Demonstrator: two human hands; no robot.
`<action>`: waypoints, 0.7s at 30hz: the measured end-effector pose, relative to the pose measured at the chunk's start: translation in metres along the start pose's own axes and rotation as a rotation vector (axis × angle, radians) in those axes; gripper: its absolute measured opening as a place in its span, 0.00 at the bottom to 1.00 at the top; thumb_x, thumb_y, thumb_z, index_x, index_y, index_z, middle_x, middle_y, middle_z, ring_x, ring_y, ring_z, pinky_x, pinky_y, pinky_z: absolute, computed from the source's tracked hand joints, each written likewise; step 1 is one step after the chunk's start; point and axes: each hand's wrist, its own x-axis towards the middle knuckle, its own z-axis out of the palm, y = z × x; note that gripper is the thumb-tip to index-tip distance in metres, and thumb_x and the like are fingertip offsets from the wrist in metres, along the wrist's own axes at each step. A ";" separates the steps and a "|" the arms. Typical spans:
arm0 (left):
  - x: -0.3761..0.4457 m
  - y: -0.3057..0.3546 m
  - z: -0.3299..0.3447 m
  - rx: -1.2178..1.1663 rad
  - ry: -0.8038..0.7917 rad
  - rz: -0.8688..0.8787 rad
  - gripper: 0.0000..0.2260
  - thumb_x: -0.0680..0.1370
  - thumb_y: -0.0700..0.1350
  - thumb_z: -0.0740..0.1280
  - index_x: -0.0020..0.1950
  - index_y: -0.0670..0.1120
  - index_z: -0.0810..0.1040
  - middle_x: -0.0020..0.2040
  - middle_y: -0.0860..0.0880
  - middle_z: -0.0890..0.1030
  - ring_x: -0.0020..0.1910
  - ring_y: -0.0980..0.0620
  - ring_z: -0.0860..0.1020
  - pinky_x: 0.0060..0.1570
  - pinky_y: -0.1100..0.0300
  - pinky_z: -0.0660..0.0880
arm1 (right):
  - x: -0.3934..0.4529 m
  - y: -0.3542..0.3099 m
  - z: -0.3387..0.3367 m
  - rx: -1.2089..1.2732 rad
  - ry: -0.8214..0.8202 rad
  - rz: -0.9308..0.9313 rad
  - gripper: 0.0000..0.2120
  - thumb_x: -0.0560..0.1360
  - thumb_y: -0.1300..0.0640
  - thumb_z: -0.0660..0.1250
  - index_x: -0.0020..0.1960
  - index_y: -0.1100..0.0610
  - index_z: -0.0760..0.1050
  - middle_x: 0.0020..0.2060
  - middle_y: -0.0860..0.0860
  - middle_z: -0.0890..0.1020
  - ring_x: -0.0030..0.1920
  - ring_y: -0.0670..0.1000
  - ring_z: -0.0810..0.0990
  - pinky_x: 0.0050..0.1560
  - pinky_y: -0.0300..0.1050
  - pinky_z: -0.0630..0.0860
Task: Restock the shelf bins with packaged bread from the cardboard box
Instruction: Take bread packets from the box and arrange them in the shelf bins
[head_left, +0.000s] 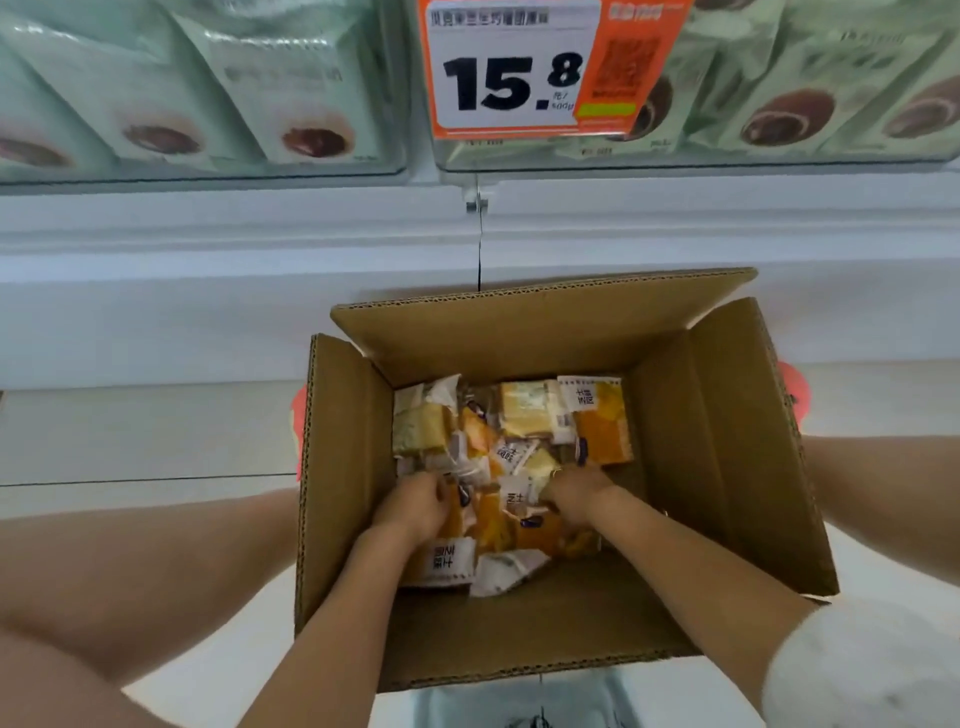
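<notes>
An open cardboard box (727, 457) stands on the floor between my knees, its flaps spread outward. Several small bread packets (519, 441) in white, yellow and orange wrappers lie loose on its bottom. Both my hands reach down into the box. My left hand (413, 506) has its fingers curled into the packets at the lower left of the pile. My right hand (574, 496) has its fingers curled round packets near the pile's middle. The fingertips of both hands are hidden among the wrappers.
Above the box, clear shelf bins (208, 166) hold pale green packets with brown rolls pictured. An orange price tag (519, 67) reading 15.8 hangs between two bins. A white shelf base (156, 291) runs behind the box. My bare knees flank the box.
</notes>
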 end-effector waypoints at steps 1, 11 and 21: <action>0.001 0.000 0.001 -0.010 0.004 0.001 0.08 0.81 0.43 0.59 0.54 0.46 0.76 0.53 0.45 0.79 0.51 0.47 0.77 0.54 0.52 0.76 | -0.001 0.001 0.001 -0.009 0.011 -0.018 0.17 0.76 0.54 0.66 0.64 0.54 0.73 0.61 0.55 0.76 0.64 0.57 0.71 0.66 0.58 0.61; -0.005 0.026 -0.016 -0.456 -0.121 0.056 0.27 0.66 0.56 0.77 0.62 0.51 0.74 0.57 0.53 0.76 0.57 0.53 0.74 0.55 0.60 0.71 | -0.067 0.029 -0.049 0.624 0.058 -0.065 0.31 0.72 0.41 0.68 0.71 0.53 0.67 0.68 0.49 0.71 0.65 0.52 0.71 0.60 0.45 0.70; -0.037 0.060 -0.018 -0.896 -0.259 0.103 0.18 0.72 0.47 0.73 0.59 0.44 0.76 0.51 0.47 0.83 0.49 0.52 0.82 0.39 0.62 0.80 | -0.128 0.036 -0.056 1.549 0.361 -0.093 0.22 0.77 0.38 0.57 0.55 0.52 0.79 0.34 0.48 0.83 0.39 0.47 0.83 0.38 0.42 0.77</action>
